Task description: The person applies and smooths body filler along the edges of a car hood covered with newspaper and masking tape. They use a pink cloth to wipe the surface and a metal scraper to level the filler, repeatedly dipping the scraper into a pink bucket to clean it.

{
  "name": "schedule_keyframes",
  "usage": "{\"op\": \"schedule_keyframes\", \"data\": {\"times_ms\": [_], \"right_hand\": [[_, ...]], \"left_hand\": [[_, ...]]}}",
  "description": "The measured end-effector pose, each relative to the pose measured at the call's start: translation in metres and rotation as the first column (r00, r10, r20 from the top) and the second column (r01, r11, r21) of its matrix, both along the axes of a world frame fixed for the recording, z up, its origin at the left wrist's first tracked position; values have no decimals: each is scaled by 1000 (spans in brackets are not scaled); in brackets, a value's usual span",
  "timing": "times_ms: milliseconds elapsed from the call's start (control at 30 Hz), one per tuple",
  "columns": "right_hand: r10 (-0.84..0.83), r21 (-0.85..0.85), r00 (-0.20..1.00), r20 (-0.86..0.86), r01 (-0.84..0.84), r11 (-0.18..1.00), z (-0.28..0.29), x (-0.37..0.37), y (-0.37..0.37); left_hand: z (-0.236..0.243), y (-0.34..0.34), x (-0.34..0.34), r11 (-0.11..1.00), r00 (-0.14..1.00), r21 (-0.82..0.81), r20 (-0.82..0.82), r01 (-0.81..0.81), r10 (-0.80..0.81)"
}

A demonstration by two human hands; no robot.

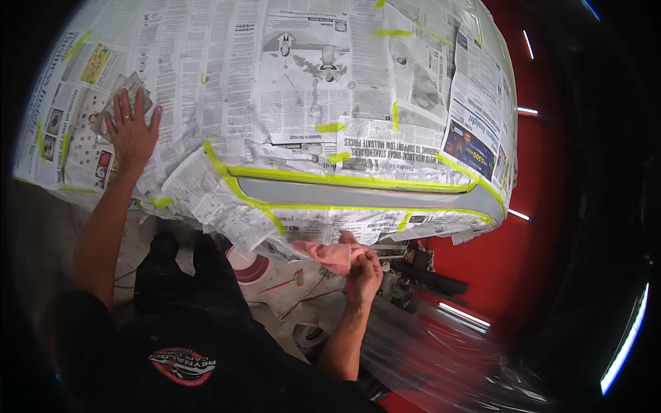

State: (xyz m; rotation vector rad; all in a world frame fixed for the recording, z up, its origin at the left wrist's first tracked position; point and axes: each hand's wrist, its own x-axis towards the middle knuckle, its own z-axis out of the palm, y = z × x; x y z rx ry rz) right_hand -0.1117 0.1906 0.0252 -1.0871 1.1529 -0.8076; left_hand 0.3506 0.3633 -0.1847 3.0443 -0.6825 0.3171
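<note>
My left hand (134,134) lies flat with its fingers spread over a crumpled grey-beige cloth (110,113), pressed against the newspaper covering (206,89) at the far left. Pinched in the fingers of my right hand (363,275) is a pink cloth (327,255), held just below the lower edge of the covered vehicle body. Above that hand, a bare grey panel strip (365,196) runs to the right, bordered by bright yellow masking tape (351,180). Newspaper sheets cover the surface around the strip, with short pieces of the same tape on them.
On the floor below stand a pinkish bucket (251,270) and a small red brush-like tool (298,278). Clear plastic sheeting (441,351) spreads at the lower right. Dark cylindrical parts (430,275) lie beside a red glossy surface (475,261) on the right.
</note>
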Motion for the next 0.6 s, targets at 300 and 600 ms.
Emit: {"op": "schedule_keyframes", "data": {"times_ms": [300,600], "right_hand": [[-572,-474,796,-198,433,767,47,-57,-77],[-507,-684,824,-252,219,696,25,4,-149]], "left_hand": [[-21,-10,5,998,994,-53,102,40,-34],[-21,-17,8,969,975,-201,197,140,-100]]}}
